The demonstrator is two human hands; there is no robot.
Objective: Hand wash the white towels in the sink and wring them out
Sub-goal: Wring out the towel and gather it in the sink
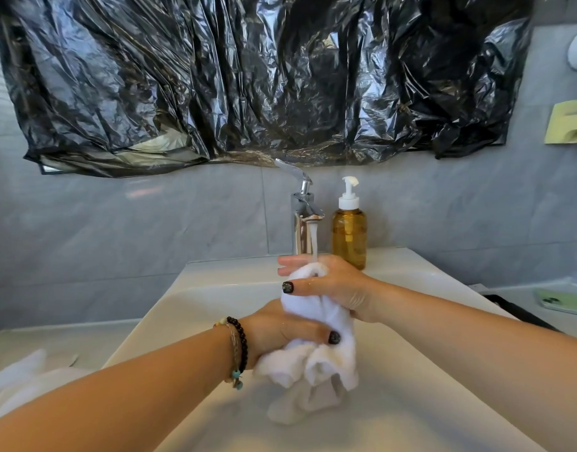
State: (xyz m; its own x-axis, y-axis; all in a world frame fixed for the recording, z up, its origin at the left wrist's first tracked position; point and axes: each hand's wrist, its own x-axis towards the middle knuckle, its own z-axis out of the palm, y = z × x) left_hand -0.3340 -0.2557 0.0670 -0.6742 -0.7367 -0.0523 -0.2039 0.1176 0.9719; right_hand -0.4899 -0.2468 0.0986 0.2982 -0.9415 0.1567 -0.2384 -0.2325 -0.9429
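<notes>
I see left hand [282, 334] and right hand [332, 287] both gripping 1 white towel [316, 360] over the sink [215, 305], under the running tap [305, 216]. Risk: splashing over the rim, or towel slipping mid-wring.

Left hand [280, 334], right hand [339, 288] — fingers curled, gripping.

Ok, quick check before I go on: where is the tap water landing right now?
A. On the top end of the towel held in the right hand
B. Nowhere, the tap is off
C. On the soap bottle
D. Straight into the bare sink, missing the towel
A: the stream from the tap falls onto the top of the towel, just where the right hand grips it; the left hand holds it lower down, over the sink.
</notes>
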